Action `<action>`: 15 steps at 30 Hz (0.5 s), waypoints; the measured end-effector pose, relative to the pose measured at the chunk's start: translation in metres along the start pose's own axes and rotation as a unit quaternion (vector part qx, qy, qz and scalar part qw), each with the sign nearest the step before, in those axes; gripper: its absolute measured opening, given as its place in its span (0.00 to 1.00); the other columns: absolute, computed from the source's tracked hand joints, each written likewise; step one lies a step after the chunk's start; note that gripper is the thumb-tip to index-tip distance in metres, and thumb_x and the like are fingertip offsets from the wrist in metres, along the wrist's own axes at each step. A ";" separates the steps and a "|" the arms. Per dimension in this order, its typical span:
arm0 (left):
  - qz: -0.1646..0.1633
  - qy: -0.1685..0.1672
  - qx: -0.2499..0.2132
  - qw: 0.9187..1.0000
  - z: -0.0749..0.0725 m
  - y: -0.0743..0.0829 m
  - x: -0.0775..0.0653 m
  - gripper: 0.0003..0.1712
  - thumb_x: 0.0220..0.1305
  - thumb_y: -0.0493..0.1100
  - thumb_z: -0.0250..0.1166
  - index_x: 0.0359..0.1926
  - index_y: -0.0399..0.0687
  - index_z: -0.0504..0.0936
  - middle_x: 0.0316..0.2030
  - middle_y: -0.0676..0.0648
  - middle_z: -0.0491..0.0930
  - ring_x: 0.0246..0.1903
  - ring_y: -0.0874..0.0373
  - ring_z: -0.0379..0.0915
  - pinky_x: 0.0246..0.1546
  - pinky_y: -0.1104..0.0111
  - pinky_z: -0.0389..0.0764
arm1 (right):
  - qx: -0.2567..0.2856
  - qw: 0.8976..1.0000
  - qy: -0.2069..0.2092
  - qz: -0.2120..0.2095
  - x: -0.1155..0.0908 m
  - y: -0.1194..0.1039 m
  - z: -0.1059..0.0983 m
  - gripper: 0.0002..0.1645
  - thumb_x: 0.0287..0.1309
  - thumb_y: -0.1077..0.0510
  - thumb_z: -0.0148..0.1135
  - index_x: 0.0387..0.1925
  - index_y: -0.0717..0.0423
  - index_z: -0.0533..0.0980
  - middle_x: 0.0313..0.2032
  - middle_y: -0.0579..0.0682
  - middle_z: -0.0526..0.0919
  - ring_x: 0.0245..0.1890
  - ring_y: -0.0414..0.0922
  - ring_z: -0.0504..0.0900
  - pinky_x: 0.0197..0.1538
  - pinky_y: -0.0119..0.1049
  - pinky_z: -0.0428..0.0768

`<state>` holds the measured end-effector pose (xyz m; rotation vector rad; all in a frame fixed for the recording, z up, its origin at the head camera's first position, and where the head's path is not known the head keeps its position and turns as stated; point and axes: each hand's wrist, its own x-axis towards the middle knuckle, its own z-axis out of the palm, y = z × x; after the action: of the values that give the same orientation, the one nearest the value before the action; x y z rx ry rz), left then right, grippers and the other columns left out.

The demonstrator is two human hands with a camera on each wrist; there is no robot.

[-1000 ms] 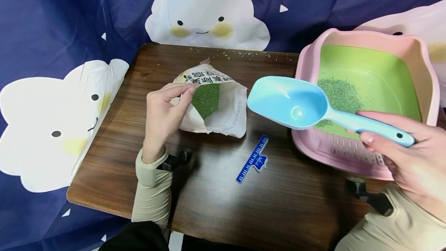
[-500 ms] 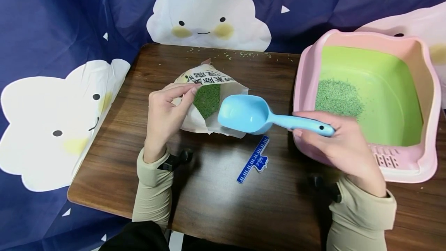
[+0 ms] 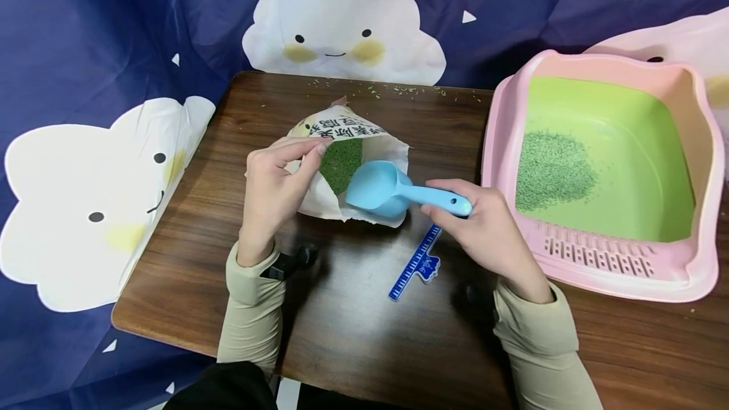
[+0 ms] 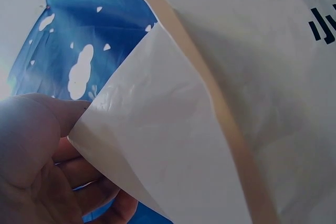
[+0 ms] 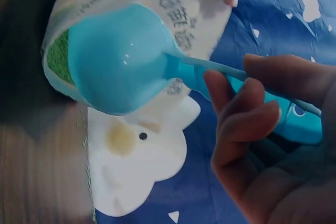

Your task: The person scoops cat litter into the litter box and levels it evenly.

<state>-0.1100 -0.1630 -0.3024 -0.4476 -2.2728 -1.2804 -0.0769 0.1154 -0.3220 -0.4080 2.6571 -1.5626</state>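
A white bag (image 3: 393,144) of green pellets (image 3: 340,166) lies with its torn mouth toward me on the table. My left hand (image 3: 279,188) pinches the left edge of that mouth between thumb and forefinger; the left wrist view shows the bag's white corner (image 4: 152,124) at the fingertips. My right hand (image 3: 484,226) grips the handle of a light blue scoop (image 3: 378,187). The scoop's bowl is at the bag's opening, its front edge beside the pellets. In the right wrist view the bowl (image 5: 121,61) hides much of the opening.
A pink litter box (image 3: 615,258) with a green bottom stands on the right, a patch of pellets (image 3: 552,169) inside it. The blue ruler-shaped clip (image 3: 416,264) lies before the bag. Stray pellets (image 3: 398,89) dot the table's back edge. A blue cloud-printed cloth (image 3: 171,11) hangs behind.
My right hand has carried the scoop leftward from beside the litter box to the bag's mouth, tilting its bowl. The left hand keeps its hold on the bag.
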 end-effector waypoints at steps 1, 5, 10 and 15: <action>-0.001 0.000 0.000 1.000 0.000 0.000 0.000 0.09 0.63 0.35 0.62 0.37 0.42 0.89 0.36 0.47 0.88 0.42 0.57 0.84 0.47 0.74 0.79 | -0.007 1.000 0.003 -0.004 0.001 0.000 0.003 0.18 0.55 0.60 0.69 0.49 0.56 0.81 0.34 0.53 0.86 0.22 0.38 0.74 0.23 0.28 0.73; -0.001 -0.003 0.001 1.000 0.000 0.000 0.000 0.09 0.63 0.36 0.62 0.37 0.41 0.89 0.36 0.47 0.88 0.43 0.57 0.84 0.48 0.73 0.79 | -0.051 0.998 0.031 -0.026 0.006 0.002 0.013 0.18 0.54 0.59 0.69 0.48 0.58 0.82 0.32 0.52 0.85 0.22 0.40 0.73 0.24 0.27 0.72; -0.002 -0.006 -0.003 1.000 0.000 0.000 -0.001 0.09 0.63 0.35 0.62 0.37 0.39 0.89 0.36 0.47 0.88 0.43 0.57 0.84 0.49 0.72 0.79 | -0.101 0.992 0.067 -0.047 0.010 0.002 0.027 0.17 0.55 0.58 0.68 0.46 0.60 0.82 0.26 0.52 0.83 0.19 0.42 0.71 0.23 0.30 0.70; -0.001 -0.008 -0.002 1.000 0.000 -0.001 -0.001 0.09 0.63 0.35 0.62 0.37 0.40 0.89 0.36 0.46 0.88 0.44 0.57 0.84 0.50 0.71 0.79 | -0.128 0.987 0.080 -0.055 0.016 -0.001 0.041 0.17 0.55 0.56 0.67 0.45 0.62 0.82 0.27 0.54 0.84 0.22 0.45 0.73 0.26 0.34 0.71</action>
<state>-0.1096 -0.1634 -0.3033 -0.4580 -2.2849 -1.2859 -0.0862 0.0765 -0.3398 -0.4632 3.0208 -1.3338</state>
